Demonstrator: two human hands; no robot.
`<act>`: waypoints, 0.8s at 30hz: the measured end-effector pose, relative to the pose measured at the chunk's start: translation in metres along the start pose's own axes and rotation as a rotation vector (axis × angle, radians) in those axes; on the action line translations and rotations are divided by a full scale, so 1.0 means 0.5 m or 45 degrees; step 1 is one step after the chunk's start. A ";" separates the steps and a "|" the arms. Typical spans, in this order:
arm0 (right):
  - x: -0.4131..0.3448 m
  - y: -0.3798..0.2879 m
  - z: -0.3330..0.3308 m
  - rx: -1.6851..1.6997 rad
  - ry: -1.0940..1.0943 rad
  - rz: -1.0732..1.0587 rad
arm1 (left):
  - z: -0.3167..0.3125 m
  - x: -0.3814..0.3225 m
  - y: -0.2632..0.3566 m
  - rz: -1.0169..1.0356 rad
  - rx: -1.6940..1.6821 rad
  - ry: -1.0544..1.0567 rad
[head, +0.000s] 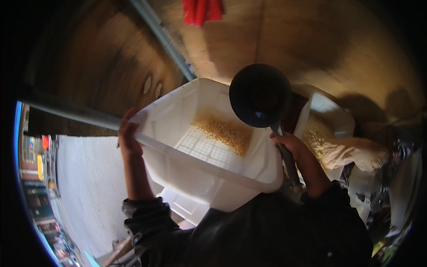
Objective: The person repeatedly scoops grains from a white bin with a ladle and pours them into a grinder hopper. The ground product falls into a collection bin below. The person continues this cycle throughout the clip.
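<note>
A white plastic tub is tilted in front of me, with yellowish grains gathered towards its far side. Part of its ribbed floor shows bare. My left hand grips the tub's rim at the left corner. In my right hand is the handle of a large dark ladle, probably metal. The ladle's round bowl hangs over the tub's far right edge. What the bowl holds is too dark to tell.
Right of the ladle stands a second white tub with grains and a beige cloth or sack. Clear plastic wrapping lies further right. Wooden boards, a grey pipe and a red item are beyond. Concrete floor stretches left.
</note>
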State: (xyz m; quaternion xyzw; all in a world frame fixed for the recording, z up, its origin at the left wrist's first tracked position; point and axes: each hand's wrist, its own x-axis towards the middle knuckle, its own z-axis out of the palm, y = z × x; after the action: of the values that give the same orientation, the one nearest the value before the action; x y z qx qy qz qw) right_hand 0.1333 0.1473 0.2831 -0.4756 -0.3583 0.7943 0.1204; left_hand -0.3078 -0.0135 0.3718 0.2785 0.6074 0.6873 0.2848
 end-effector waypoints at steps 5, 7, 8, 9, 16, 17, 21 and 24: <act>-0.233 0.059 -0.091 0.212 0.007 -0.196 | 0.166 -0.024 0.212 0.053 0.071 -0.622; -0.340 0.023 -0.076 0.142 -0.066 -0.283 | 0.212 -0.086 0.295 0.331 0.091 -0.539; -0.403 0.008 -0.072 0.184 -0.114 -0.321 | 0.196 -0.072 0.328 0.323 0.084 -0.593; -0.453 0.003 -0.076 0.217 -0.177 -0.358 | 0.219 -0.109 0.376 0.278 0.042 -0.646; -0.806 -0.030 -0.144 0.150 -0.077 -0.946 | 0.412 -0.244 0.708 0.776 0.236 -0.787; -0.838 -0.032 -0.157 0.134 -0.050 -1.016 | 0.441 -0.259 0.745 0.826 0.229 -0.815; -0.953 -0.040 -0.204 0.316 -0.067 -1.433 | 0.619 -0.342 0.904 1.007 0.201 -0.983; -1.062 -0.050 -0.220 0.240 0.113 -1.447 | 0.714 -0.433 1.019 1.119 0.217 -1.042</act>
State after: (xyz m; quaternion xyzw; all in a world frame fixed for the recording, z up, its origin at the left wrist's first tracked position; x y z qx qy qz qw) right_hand 0.4976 -0.0676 0.6236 -0.2284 -0.4797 0.6127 0.5851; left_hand 0.0732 0.0192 0.9084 0.7669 0.3294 0.5266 0.1615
